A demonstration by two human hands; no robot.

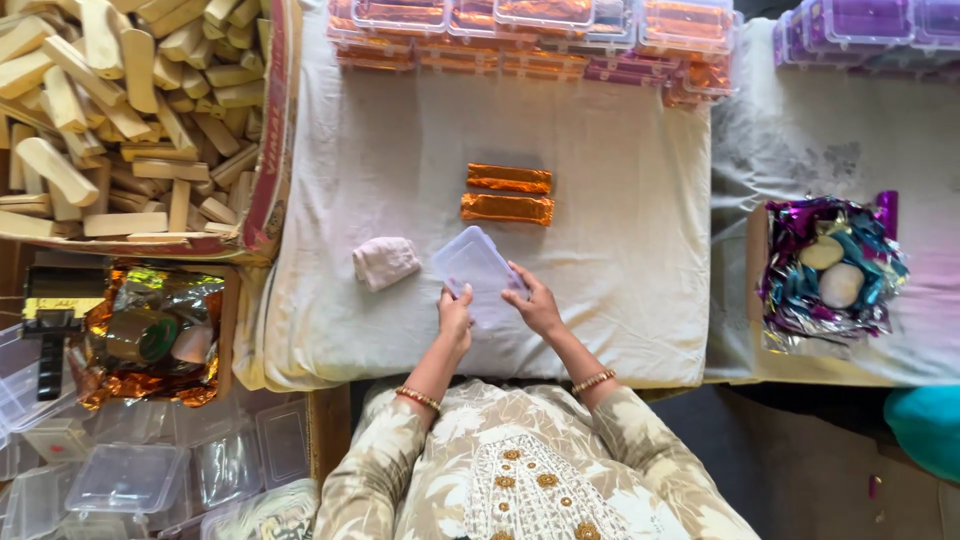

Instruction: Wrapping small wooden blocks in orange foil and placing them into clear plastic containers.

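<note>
1. Looking down, I see my left hand [455, 312] and my right hand [535, 305] both holding one clear plastic box [478, 270]. It sits on the pale cloth [620, 250], right in front of me.
2. My left hand pinches the near left edge of the box, with the fingers curled on it. My right hand grips the right edge, with the fingers bent over the rim. Neither hand is wide open.
3. I cannot see anything inside the clear box.
4. Just past the box lie two orange foil bars [508, 194], side by side. They are near the box but not touching it.
5. A small folded rag [385, 261] lies on the cloth, just left of the box.
6. At the far edge of the cloth stand stacks of clear boxes [530, 35] with orange things inside. More boxes with purple things [865, 30] stand at the far right.
7. A big cardboard box [272, 140] on the left is full of pale wooden sticks [110, 110].
8. Below it, a tray of shiny orange foil [150, 335] holds rolls of tape.
9. On the right, a small carton [757, 270] holds purple and blue foil with two pale round lumps on top.
10. Empty clear boxes [125, 478] lie piled at the bottom left.
</note>
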